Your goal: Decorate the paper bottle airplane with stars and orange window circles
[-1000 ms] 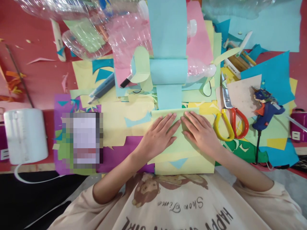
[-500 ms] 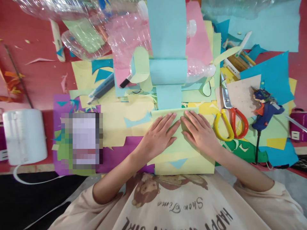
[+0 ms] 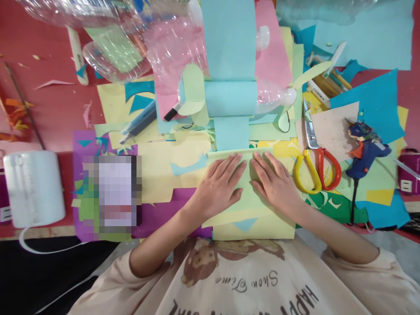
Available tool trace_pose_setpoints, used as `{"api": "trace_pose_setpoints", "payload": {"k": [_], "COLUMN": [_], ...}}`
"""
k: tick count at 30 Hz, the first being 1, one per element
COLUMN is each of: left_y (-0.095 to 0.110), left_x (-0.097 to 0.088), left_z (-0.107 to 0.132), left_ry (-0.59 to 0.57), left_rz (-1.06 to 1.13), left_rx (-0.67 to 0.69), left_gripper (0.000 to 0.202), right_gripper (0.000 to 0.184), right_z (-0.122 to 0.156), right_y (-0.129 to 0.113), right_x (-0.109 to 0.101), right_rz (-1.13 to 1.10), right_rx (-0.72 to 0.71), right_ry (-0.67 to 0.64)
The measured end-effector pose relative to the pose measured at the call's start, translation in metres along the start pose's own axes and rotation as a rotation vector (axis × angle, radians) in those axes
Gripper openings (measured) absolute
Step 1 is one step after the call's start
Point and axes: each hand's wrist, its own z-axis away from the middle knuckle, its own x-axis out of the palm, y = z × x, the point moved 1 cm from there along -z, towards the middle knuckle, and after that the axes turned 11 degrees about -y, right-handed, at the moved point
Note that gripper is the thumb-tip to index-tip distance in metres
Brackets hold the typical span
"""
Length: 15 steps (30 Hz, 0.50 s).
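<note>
My left hand (image 3: 220,187) lies flat on a sheet of light green paper (image 3: 250,203), fingers stretched toward its far edge. On the same sheet, to the right, my right hand (image 3: 274,183) also rests flat with fingers extended. The sheet's far edge looks slightly folded or curled up. Just beyond it is a light blue paper strip (image 3: 231,131), leading to a plastic bottle (image 3: 272,96) wrapped in light blue paper. Scissors (image 3: 311,138) with yellow and red handles lie right of my right hand.
A blue glue gun (image 3: 362,159) lies at the right. Markers (image 3: 139,122) and several clear plastic bottles (image 3: 177,48) are at the back left. A blurred-out rectangular object (image 3: 115,188) and a white device (image 3: 34,188) sit left. Coloured paper scraps cover much of the red table (image 3: 39,100).
My right hand has slid slightly to the right on the paper, widening the gap between the hands a little. My left hand stays nearly in place.
</note>
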Motion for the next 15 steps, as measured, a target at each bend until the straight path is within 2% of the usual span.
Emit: {"api": "trace_pose_setpoints", "payload": {"k": [4, 8, 15], "left_y": [0.0006, 0.0025, 0.0043], "left_x": [0.0016, 0.0011, 0.0013], "left_z": [-0.0006, -0.0024, -0.0027], "left_ry": [0.004, -0.025, -0.028], "left_rz": [0.037, 0.031, -0.013], "left_rx": [-0.014, -0.038, -0.064], "left_gripper": [0.056, 0.057, 0.056], "right_gripper": [0.05, 0.06, 0.063], "right_z": [0.0025, 0.0061, 0.0085], "right_y": [-0.0043, -0.008, -0.0081], "right_x": [-0.0003, 0.0021, 0.0062], "right_rz": [0.007, 0.014, -0.004], "right_rx": [0.047, 0.085, 0.076], "right_ry": [-0.015, 0.023, 0.026]}}
